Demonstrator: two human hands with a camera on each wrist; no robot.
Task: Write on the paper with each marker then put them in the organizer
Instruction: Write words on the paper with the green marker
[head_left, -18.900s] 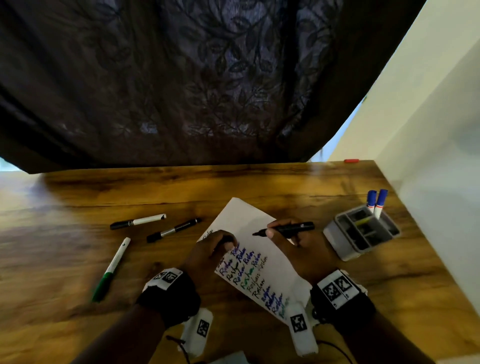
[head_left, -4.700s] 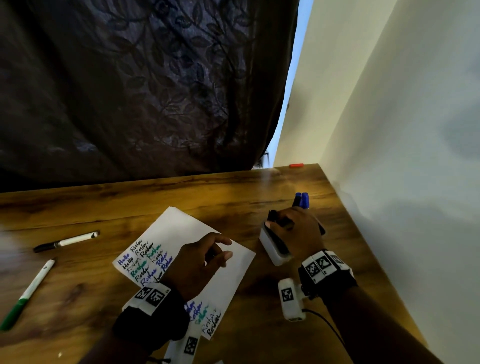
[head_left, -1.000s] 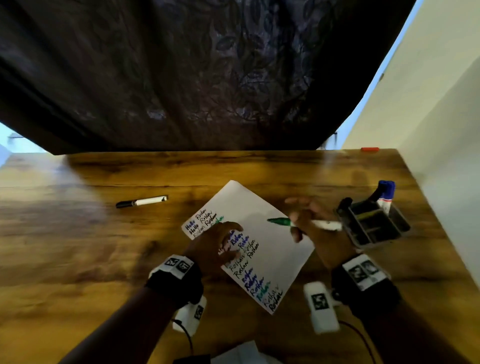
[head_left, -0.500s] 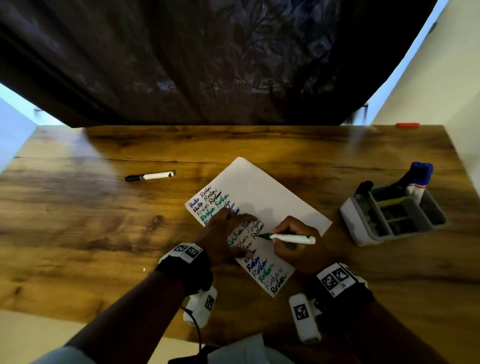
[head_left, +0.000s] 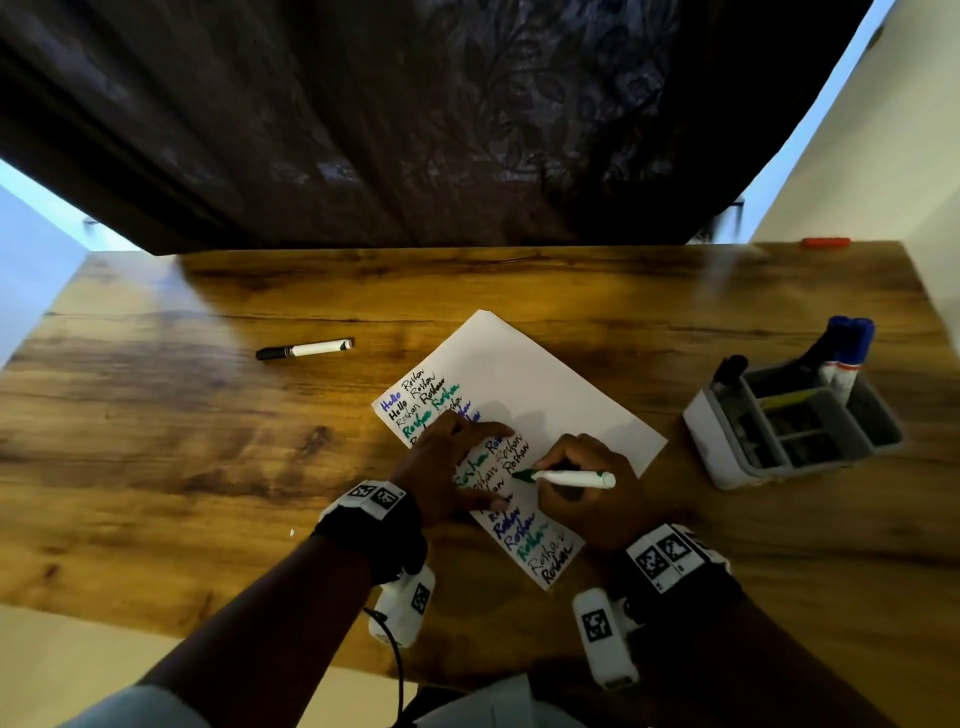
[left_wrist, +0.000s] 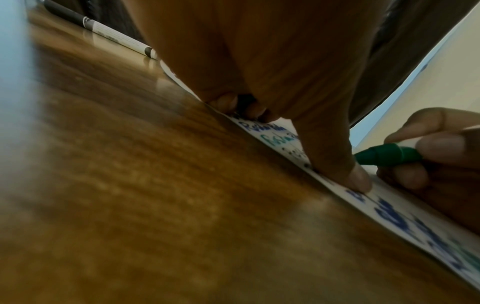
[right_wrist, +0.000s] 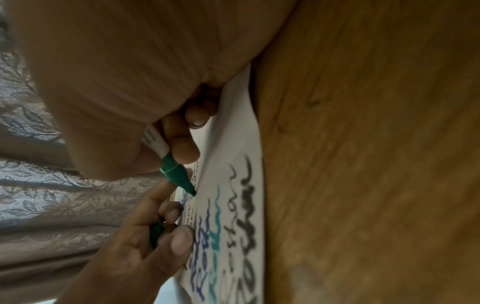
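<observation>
- the green marker (head_left: 570, 478) is pinched in the right hand (head_left: 587, 491), fingers curled round its white barrel, its green nib down on the paper (head_left: 545, 395) beside the lines of writing.
- the left hand (head_left: 447, 467) lies on the paper's left part; the left wrist view shows its thumb (left_wrist: 348, 170) pressed flat on the sheet.
- only the right wrist view shows a small green piece (right_wrist: 155, 234) tucked between the left hand's fingers; it looks like a cap, but i cannot tell for sure, and the head view hides it.
- the left wrist view shows the nib's green collar (left_wrist: 387, 154) close up, with the writing blurred.
- the paper lies slantwise on the wooden table (head_left: 182, 441), one sheet, with words in blue, black and green, partly covered by both hands.
- one black-capped marker (head_left: 304, 349) lies alone on the table, well apart from the paper.
- the grey organizer (head_left: 789, 423) stands to the right; two blue-capped markers (head_left: 849, 348) stand in its far corner, with at least one dark marker beside them, hard to count.
- a small red thing (head_left: 826, 242) lies at the table's far right edge, too small to tell.
</observation>
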